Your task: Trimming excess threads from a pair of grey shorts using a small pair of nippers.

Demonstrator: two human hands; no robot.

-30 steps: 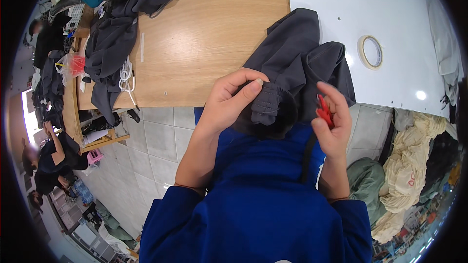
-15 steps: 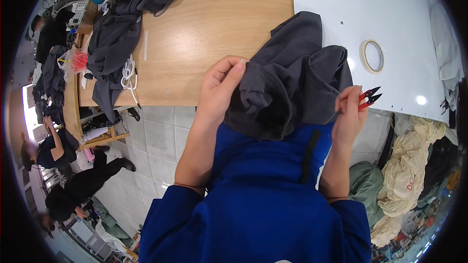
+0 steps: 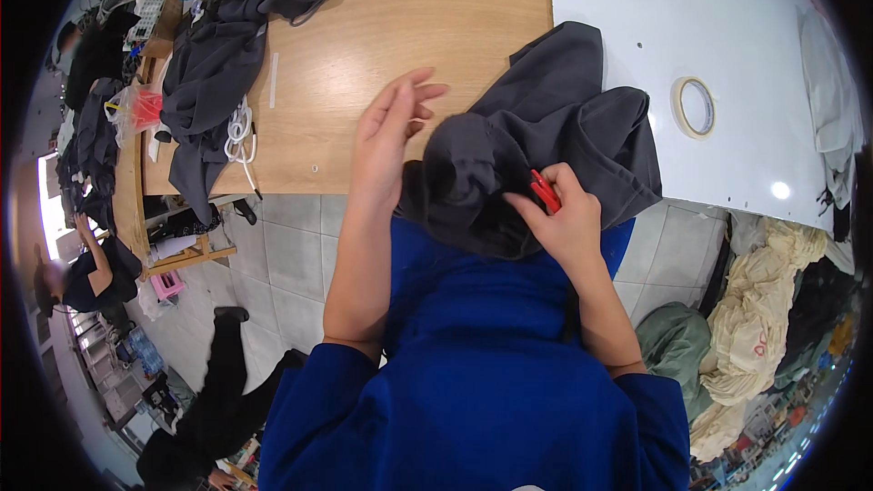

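The person's left hand is raised at the near edge of the light wood-grain counter, its fingers slightly curled and apart, with nothing between them. Its fingertips are clear of the dark grey fabric piece beside them. That fabric piece lies in loose folds across the join between the wood-grain counter and the glossy white counter, its near end hanging over the edge in front of the person's royal-blue clothing. This near end is bunched around a dark, rounded hollow turned toward the person. The right hand is at the right side of the hollow, its fingers clamped on a small pair of red-handled snips; the blades cannot be made out against the dark cloth. On the white counter, to the right, a cream-coloured ring of tape lies flat, well apart from the fabric piece. Toward the left end of the wood-grain counter, a heap of dark grey cloth spills over the near edge, with a looped white cord just beside it. At the right, below the white counter, a crumpled cream cloth bundle sits next to a grey-green cloth bundle.
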